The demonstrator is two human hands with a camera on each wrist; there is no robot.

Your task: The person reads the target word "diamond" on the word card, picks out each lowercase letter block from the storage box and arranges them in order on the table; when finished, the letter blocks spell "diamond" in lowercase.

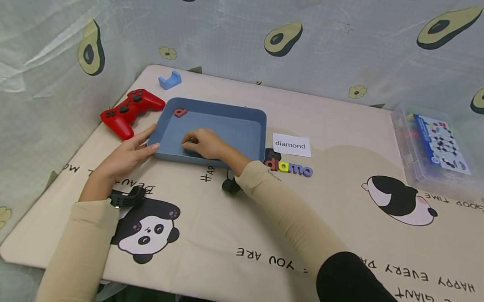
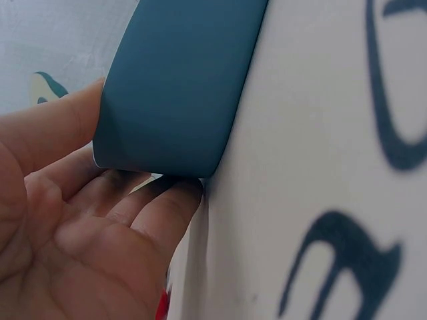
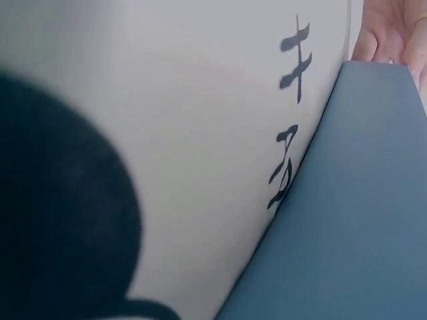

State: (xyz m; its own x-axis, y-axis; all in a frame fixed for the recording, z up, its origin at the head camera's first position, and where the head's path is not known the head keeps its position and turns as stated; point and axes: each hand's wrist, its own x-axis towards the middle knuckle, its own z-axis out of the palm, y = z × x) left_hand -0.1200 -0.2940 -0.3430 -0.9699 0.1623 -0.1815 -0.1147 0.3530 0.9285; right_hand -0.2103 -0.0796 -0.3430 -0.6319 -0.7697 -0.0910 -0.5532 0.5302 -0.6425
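A blue tray lies on the table, and my left hand grips its near left corner. In the left wrist view, the thumb is at the rim and the fingers press against the end wall. My right hand reaches over the near wall into the tray, pinching a small green piece mostly hidden by the fingers. A red letter d lies in the tray's far left corner. Right of the tray, colored letters reading "diamo" stand in a row below a white card printed "diamond".
A red game controller sits left of the tray, with a light blue curved holder behind it. At the far right is a clear plastic box with a blue printed sheet. Pandas and words are printed on the tablecloth.
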